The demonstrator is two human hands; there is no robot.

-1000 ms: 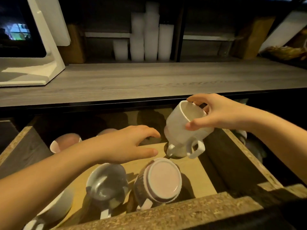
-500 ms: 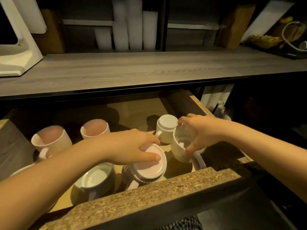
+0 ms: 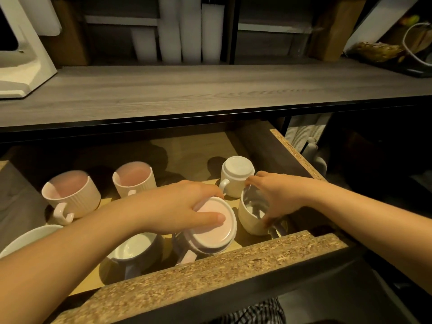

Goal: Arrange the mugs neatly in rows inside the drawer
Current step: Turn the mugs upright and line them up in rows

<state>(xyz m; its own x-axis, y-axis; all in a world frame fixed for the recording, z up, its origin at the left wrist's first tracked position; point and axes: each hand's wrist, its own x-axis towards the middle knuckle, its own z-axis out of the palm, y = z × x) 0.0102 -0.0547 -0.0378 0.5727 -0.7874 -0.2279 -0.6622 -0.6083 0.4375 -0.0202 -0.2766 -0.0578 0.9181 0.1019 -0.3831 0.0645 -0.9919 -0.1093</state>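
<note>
The open drawer [image 3: 210, 272] holds several mugs. My left hand [image 3: 177, 206] grips an upside-down pink ribbed mug [image 3: 214, 232] by its base, near the front middle. My right hand [image 3: 278, 197] holds the rim of an upright white mug [image 3: 251, 216] at the front right corner. Behind it an upside-down white mug [image 3: 236, 174] stands. Two upright pink ribbed mugs, one at the left [image 3: 72, 195] and one beside it [image 3: 134, 178], sit at the back. A grey-white mug [image 3: 133, 251] is at the front, partly under my left arm.
A white bowl or mug rim [image 3: 25, 237] shows at the far left of the drawer. The grey countertop [image 3: 210, 90] overhangs the drawer's back. Stacked white cups [image 3: 189, 31] stand on a shelf behind, and a white stand [image 3: 21, 59] on the left.
My right hand brought the white mug down from above the drawer and set it upright at the front right. My left hand closed on the upside-down pink mug.
</note>
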